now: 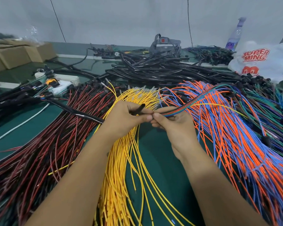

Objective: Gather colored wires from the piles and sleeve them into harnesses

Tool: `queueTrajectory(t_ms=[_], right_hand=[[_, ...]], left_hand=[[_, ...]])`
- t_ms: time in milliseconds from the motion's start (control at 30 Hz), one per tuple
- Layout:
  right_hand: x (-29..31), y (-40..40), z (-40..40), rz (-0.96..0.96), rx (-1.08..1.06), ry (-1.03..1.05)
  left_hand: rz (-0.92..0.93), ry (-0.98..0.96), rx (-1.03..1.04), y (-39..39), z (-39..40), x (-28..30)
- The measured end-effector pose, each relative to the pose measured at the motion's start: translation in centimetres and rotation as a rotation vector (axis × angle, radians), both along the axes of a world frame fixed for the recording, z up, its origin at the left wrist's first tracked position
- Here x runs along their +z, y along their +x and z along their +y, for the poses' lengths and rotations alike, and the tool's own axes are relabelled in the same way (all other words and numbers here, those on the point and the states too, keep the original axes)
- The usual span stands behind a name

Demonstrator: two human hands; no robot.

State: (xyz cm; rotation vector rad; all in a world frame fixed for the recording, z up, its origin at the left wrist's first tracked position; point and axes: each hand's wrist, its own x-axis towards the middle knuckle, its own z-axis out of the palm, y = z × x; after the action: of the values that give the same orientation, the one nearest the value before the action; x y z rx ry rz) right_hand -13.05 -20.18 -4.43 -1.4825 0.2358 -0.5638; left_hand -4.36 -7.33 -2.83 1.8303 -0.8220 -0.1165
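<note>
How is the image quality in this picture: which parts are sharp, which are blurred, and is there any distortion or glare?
Head view: the left hand, the right hand and the yellow wires are fairly sharp; the cardboard boxes at far left and the frame corners are smeared; the wide-angle lens bows the table edge; lighting is soft and even, with small highlights on the black sleeves.
</note>
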Motion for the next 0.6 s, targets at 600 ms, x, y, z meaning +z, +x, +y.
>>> queueTrajectory(t_ms=[600], right_hand=[[-0.2, 0.8, -0.3, -0.080, -0.197, 0.076]], left_hand=[[-0.114, 0.053, 0.042, -0.3, -0.4, -0.7]])
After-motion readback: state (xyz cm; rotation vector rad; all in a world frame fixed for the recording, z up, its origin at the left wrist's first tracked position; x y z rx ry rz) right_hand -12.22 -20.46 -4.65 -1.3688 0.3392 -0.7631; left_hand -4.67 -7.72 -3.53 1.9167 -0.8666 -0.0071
